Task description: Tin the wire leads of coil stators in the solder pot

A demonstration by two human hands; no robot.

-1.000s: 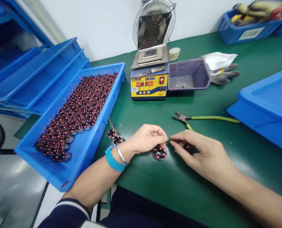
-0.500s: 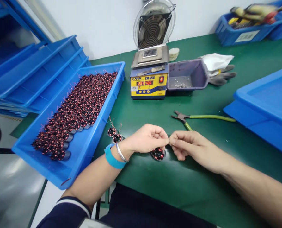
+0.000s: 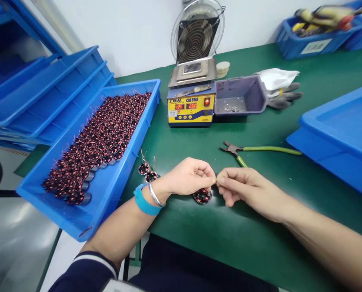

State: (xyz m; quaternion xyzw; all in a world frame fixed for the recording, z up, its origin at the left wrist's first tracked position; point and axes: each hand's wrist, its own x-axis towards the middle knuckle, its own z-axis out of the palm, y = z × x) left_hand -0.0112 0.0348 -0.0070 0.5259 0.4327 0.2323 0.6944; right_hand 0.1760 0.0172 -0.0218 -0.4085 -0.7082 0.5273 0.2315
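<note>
On the green table, a small round wound stator (image 3: 202, 196) with black slots and copper coils lies partly under my fingers. My left hand (image 3: 196, 176) is closed in a pinch just above it, with a blue band and a silver bangle at the wrist. Fingertip to fingertip with it, my right hand (image 3: 238, 184) pinches too. Whatever thin thing lies between the fingers is hidden. Two more stators (image 3: 151, 176) with upright wire leads rest left of my left wrist. Beyond my right hand lie cutting pliers (image 3: 269, 150) with green handles, jaws apart.
A blue tray (image 3: 135, 154) packed with stators stands at left, beside stacked blue trays (image 3: 62, 93). At the back are a yellow-blue solder pot unit (image 3: 190, 107), a fan (image 3: 196, 38), a purple bin (image 3: 254, 97) and gloves (image 3: 284, 97). More blue trays (image 3: 345, 125) sit at right.
Both hands keep almost the same pinch, with only a very slight shift of the fingers. The two readings on the solder pot display have swapped sides.
</note>
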